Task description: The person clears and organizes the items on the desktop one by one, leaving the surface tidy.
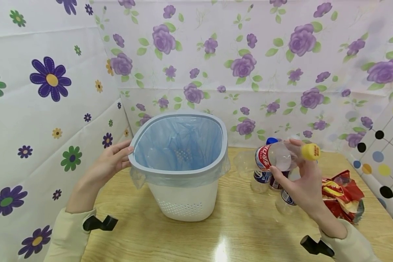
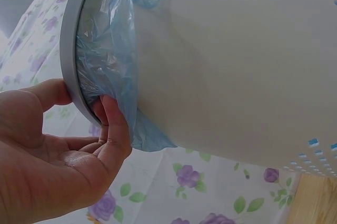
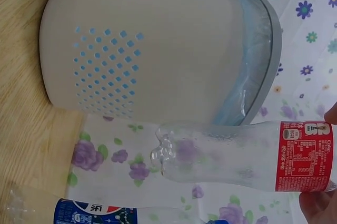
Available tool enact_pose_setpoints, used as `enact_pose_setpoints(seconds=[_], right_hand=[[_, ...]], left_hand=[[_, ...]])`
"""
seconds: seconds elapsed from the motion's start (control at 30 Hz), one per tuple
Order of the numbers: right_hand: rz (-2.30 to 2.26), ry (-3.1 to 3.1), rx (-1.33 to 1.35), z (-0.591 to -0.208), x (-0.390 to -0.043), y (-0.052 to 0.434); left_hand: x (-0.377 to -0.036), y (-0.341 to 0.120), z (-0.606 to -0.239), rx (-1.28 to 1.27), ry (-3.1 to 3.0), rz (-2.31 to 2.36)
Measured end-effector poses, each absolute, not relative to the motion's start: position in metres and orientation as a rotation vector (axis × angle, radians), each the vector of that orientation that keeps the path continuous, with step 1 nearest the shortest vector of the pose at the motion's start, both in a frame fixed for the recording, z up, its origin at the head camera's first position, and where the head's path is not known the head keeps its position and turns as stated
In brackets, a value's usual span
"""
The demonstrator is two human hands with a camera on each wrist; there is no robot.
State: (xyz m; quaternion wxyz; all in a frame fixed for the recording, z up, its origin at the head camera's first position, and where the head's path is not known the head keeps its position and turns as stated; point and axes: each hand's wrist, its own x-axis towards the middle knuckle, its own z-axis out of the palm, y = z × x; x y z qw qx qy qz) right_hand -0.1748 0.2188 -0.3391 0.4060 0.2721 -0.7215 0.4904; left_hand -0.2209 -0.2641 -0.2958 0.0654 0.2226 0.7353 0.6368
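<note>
- A white bin (image 1: 186, 196) with a grey rim and a blue bag (image 1: 180, 145) inside is seen in the middle of the frame, standing on the wooden tabletop (image 1: 242, 225).
- The bin's rim is held by the left hand (image 1: 109, 162) at the middle left; in the left wrist view the thumb lies on the rim and the fingers (image 2: 113, 124) are tucked under it, against the bag.
- An empty clear bottle (image 1: 278, 155) with a red label and a yellow cap is pinched by the right hand (image 1: 301, 185) at the middle right. It is held up in the air, on its side, just to the right of the bin's top.
- The bottle's bottom end is pointed at the bin, and the cap end is pointed away.
- More empty bottles (image 1: 263, 178) and a red snack bag (image 1: 342, 194) are seen on the tabletop under and beside the right hand.
- To do this step well, the bottle should likely be brought right over the open bag before it is let go.
- The bin should be kept steady by the left hand so it is not tipped.
- The bag's edge should be left snug under the rim.
</note>
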Motion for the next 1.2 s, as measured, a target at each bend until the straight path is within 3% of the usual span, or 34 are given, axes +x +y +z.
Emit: enact_pose_setpoints(seconds=[1.2], right_hand=[[1.259,-1.732,0.696,-0.31,-0.172,0.215]], left_hand=[[-0.221,-0.264,-0.296,0.679,2.211,1.924]])
